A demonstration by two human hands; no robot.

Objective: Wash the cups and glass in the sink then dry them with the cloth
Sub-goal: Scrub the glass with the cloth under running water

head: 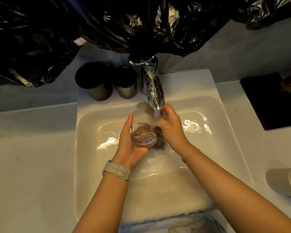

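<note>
White counter (32,148) and sink (91,157), tap (154,91) running.
Under the tap, the left hand (129,143) grips the glass (144,132); the right hand (171,126) curls at its mouth. Two dark cups (94,81) stand left of the tap.

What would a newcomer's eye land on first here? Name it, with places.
First, the clear glass held on its side in the left hand under the running tap, mid-sink, with the right hand at its mouth. Then the crumpled black plastic hanging across the top, and two dark cups behind the sink.
</note>
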